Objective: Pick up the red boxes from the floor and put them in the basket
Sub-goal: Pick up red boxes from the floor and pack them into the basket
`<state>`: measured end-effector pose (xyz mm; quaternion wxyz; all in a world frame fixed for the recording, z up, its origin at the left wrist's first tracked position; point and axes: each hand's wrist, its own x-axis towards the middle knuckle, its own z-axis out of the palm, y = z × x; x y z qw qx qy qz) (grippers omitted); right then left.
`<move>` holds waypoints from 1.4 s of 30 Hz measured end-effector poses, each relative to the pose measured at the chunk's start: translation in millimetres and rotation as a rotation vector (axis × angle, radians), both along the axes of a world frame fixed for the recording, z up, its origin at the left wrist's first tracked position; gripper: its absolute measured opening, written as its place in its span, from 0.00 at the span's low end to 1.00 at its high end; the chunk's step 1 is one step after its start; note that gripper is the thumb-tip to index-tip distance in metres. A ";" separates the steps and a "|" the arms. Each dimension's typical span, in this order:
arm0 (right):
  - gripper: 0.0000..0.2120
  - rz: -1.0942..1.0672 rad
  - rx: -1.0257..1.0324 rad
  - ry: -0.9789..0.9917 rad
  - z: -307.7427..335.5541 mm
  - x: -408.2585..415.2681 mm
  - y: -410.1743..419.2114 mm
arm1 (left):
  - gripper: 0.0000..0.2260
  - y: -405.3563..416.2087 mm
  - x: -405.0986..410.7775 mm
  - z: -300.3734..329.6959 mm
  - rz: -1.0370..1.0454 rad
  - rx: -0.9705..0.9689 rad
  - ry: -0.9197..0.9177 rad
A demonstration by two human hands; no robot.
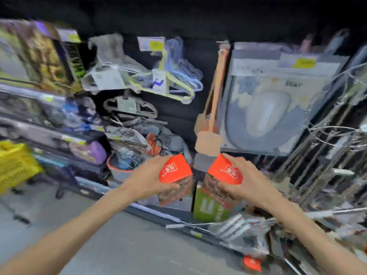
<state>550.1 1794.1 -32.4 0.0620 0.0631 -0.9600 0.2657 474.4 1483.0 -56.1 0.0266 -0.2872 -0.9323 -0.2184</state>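
Two red boxes held up, one per hand: left hand (151, 180) clamped round left box (174, 169), right hand (245, 184) round right box (226, 170), boxes near but apart. Third red box (251, 263) at 5 o'clock below, inside wire basket (228, 225). Floor (119, 235) at 7 o'clock; frame blurred.
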 end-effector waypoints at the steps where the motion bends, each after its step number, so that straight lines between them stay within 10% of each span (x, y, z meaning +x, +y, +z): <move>1: 0.44 0.068 -0.008 0.003 4.6 -12.1 -28.2 | 0.46 -32.7 6.9 3.2 0.074 0.007 -0.002; 23: 0.42 1.014 -0.065 -0.001 43.5 -119.1 -742.0 | 0.38 -643.6 173.3 57.4 1.076 0.126 0.039; 42: 0.44 1.264 0.027 -0.005 35.4 -335.4 -1240.8 | 0.44 -1076.0 11.7 45.0 1.410 0.072 0.015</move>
